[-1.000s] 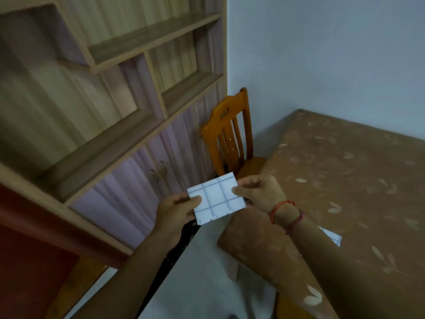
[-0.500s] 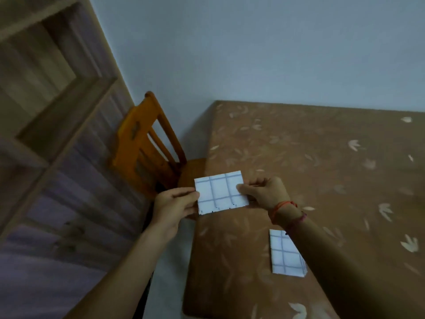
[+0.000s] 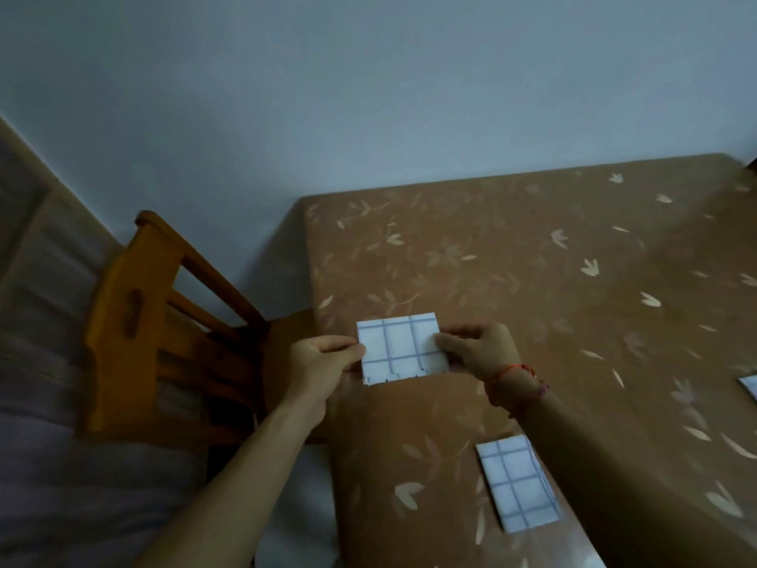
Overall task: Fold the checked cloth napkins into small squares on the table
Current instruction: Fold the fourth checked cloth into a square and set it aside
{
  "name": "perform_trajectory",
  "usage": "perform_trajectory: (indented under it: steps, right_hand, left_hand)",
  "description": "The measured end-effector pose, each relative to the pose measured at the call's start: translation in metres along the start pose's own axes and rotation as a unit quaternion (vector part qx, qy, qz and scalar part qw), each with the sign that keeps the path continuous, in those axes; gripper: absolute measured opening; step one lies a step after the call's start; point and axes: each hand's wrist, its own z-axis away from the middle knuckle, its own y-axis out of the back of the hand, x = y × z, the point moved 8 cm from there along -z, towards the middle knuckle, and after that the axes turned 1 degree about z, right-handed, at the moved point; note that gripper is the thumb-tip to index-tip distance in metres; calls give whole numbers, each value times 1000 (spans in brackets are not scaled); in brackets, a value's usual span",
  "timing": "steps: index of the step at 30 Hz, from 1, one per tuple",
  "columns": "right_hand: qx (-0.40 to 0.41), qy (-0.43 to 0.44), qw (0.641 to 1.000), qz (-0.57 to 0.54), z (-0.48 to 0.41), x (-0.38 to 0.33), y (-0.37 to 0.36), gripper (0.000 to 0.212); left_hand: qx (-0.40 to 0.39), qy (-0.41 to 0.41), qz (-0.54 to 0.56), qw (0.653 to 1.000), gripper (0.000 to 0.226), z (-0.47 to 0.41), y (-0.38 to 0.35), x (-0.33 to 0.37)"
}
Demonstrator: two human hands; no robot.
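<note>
A brown leaf-patterned table (image 3: 532,280) has an orange wooden chair (image 3: 135,321) at its left edge. Over the table's left side, the left hand (image 3: 323,362) and the right hand (image 3: 479,352) each pinch one end of a folded checked napkin (image 3: 399,348). A second folded napkin (image 3: 516,485) lies flat on the table near its front edge.

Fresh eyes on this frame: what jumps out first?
A folded checked napkin is held up over the left edge of the table, with the left hand pinching its left edge and the right hand its right edge. A second napkin, folded, lies flat on the table nearer the person, beside the right forearm. An orange wooden chair stands at the table's left side.
</note>
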Motion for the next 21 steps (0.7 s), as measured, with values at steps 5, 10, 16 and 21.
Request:
perform_trajectory:
  steps: [5, 10, 16, 21]
  right_hand:
    - [14, 12, 1000, 5, -37, -2, 0, 18]
    - [47, 62, 996, 48, -94, -6, -3, 16]
    - [48, 77, 989, 118, -183, -7, -23, 18]
    - [64, 113, 976, 174, -248, -16, -37, 19]
  left_hand:
    - [3, 7, -18, 1000, 13, -37, -17, 4]
    - [28, 10, -28, 999, 14, -85, -35, -2]
    - [67, -2, -37, 997, 11, -163, -57, -6]
    - [99, -25, -55, 993, 10, -224, -69, -5]
